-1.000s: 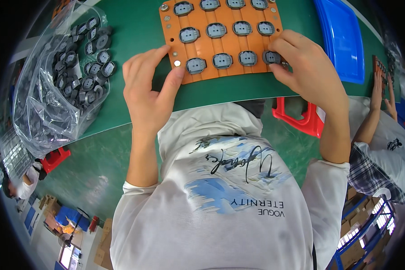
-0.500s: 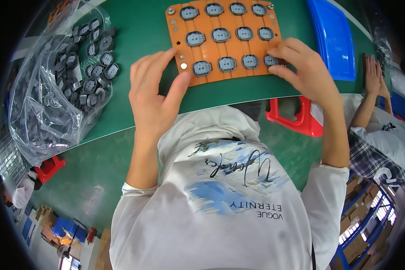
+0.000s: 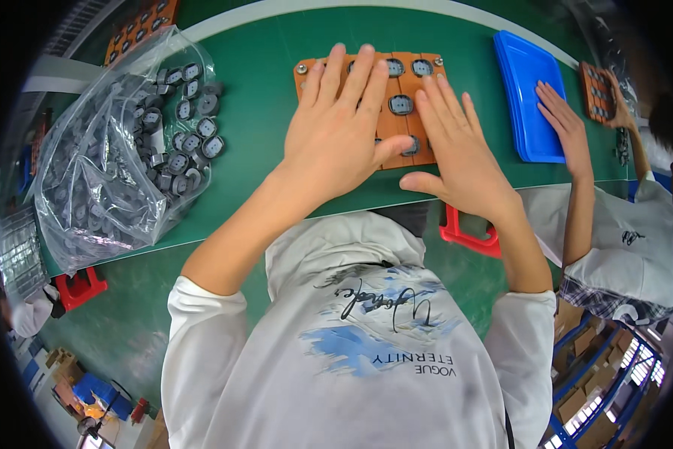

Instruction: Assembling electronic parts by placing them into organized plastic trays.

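An orange fixture plate (image 3: 390, 120) lies on the green table in front of me, with rows of round grey plastic parts (image 3: 401, 105) seated in its pockets. My left hand (image 3: 335, 135) lies flat over the plate's left part, fingers stretched out and hiding several of the parts. Over the right edge of the plate rests my right hand (image 3: 460, 153), its fingers extended and thumb apart. Neither hand grasps anything. At the left, a clear plastic bag (image 3: 104, 172) spills loose grey parts (image 3: 179, 161) onto the table.
Blue trays (image 3: 527, 112) are stacked right of the plate. A co-worker's hand (image 3: 564, 123) reaches over them, while the other holds a smaller orange plate (image 3: 598, 93). Another filled orange plate (image 3: 138, 30) lies at the far left. Red stools (image 3: 471, 236) stand below the table edge.
Both hands have moved from gripping the plate's sides to lying flat across it. At the right, the co-worker's hand has come over the blue trays, and a smaller orange plate has come into view.
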Tool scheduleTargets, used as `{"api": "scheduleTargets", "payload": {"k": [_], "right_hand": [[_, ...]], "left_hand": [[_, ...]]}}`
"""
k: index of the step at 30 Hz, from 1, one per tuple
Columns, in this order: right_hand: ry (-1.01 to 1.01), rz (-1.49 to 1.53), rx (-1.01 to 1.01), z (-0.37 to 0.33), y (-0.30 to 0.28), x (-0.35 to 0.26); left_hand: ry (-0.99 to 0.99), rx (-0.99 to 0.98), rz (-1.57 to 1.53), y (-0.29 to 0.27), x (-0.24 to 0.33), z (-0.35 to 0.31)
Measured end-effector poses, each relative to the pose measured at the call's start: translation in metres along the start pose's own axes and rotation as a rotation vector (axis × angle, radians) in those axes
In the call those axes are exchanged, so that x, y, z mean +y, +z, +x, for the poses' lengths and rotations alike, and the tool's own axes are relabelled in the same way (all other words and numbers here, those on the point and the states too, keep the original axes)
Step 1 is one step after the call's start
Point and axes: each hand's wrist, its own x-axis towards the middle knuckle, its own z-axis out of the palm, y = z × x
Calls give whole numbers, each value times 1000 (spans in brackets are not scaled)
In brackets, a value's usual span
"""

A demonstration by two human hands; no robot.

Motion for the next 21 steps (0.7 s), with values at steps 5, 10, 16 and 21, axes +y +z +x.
{"api": "scheduleTargets", "payload": {"k": [5, 10, 16, 21], "right_hand": [[-29, -19, 45, 24, 9, 16], [-12, -29, 30, 26, 10, 17], [414, 528, 402, -5, 15, 24], [370, 442, 424, 1, 30, -14]], "left_hand": [[-4, -66, 55, 8, 1, 1], [-10, -62, 33, 6, -2, 5], [-444, 122, -532, -40, -15, -16], [-467, 134, -477, -5, 1, -48]]}}
